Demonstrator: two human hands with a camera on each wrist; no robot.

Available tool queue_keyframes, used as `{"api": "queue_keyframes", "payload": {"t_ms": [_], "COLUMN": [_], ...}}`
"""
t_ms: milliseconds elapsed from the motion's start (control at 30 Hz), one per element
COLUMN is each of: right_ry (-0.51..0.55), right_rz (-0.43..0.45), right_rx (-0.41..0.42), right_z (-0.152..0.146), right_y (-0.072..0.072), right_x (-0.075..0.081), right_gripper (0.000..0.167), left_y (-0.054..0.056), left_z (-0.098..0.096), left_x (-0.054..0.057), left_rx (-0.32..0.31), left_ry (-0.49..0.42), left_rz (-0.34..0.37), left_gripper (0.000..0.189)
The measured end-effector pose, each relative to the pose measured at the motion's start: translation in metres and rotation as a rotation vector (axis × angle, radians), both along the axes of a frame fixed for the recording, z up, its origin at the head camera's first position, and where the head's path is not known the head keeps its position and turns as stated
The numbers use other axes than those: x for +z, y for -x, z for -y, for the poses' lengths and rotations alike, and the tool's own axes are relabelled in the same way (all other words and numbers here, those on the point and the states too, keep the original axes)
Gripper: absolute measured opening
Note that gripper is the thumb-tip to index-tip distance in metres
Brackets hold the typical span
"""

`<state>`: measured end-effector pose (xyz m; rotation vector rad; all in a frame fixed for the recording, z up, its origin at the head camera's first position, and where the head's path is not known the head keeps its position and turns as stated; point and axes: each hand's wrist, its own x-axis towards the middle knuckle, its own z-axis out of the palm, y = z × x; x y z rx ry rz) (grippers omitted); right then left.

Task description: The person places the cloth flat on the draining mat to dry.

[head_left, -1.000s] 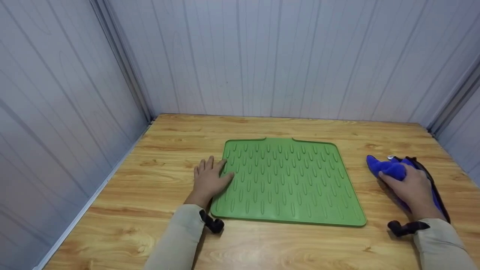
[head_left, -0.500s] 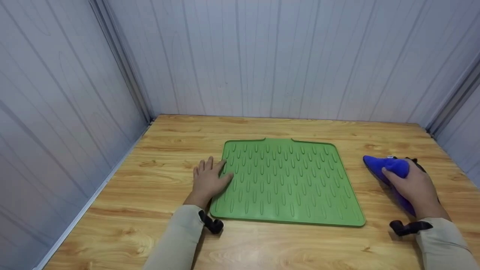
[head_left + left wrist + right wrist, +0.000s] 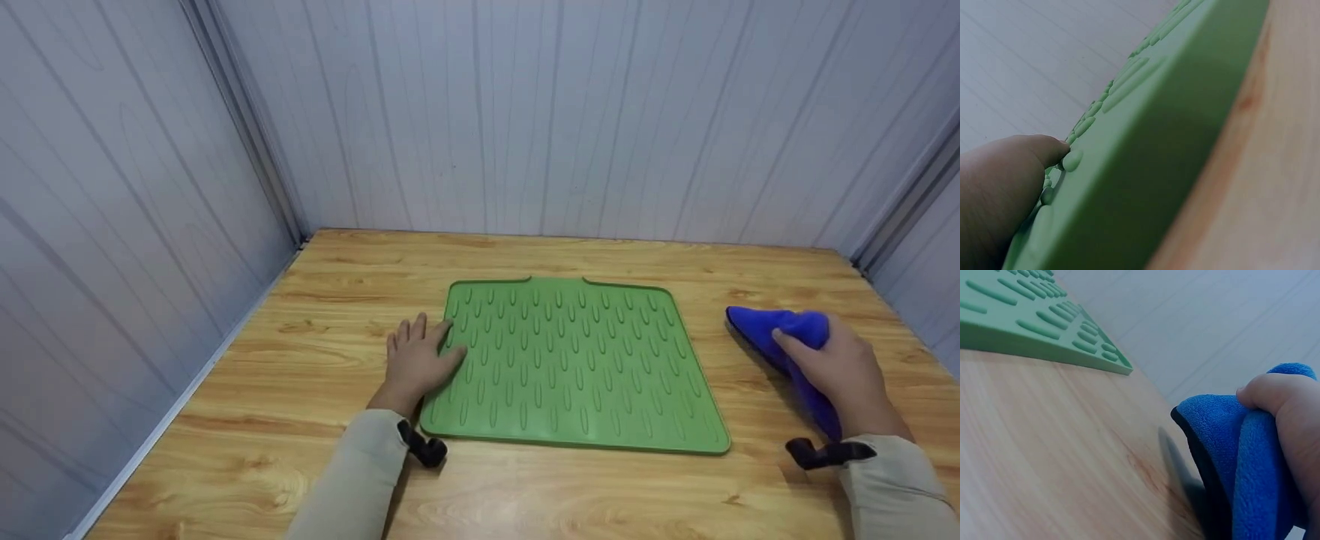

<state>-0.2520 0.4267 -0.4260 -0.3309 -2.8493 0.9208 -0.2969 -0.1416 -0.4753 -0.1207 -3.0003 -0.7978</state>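
A green mat [image 3: 562,360] with raised oval ridges lies flat on the wooden table. My left hand [image 3: 418,364] rests on its left edge with fingers spread and the thumb on the surface; the thumb [image 3: 1022,163] also shows in the left wrist view. To the right of the mat, my right hand [image 3: 844,367] grips a bunched blue cloth [image 3: 776,326] with a dark edge. In the right wrist view the blue cloth [image 3: 1219,422] hangs in folds below the thumb, its shadow falling on the table. The fingers behind the cloth are hidden.
The wooden table [image 3: 315,465] reaches back to a pale panelled wall [image 3: 525,120]. Another panelled wall [image 3: 135,195] runs along the left side. A black strap-like mount [image 3: 424,444] sits at the left wrist, another black mount [image 3: 829,454] at the right.
My right hand has moved slightly right and lifted the blue cloth, which is now gathered and partly raised. My left hand and the green mat have stayed in place.
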Motion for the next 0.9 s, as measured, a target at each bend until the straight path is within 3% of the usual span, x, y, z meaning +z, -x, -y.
{"api": "queue_keyframes", "payload": {"t_ms": [900], "right_ry": [0.025], "right_rz": [0.008], "right_rx": [-0.003], "right_z": [0.005], "right_y": [-0.004], "right_x": [0.025], "right_gripper": [0.088], "left_y": [0.003], "left_z": [0.0], "left_x": [0.0], "left_rx": [0.0], "left_ry": [0.007], "left_rz": [0.024], "left_gripper": [0.068]}}
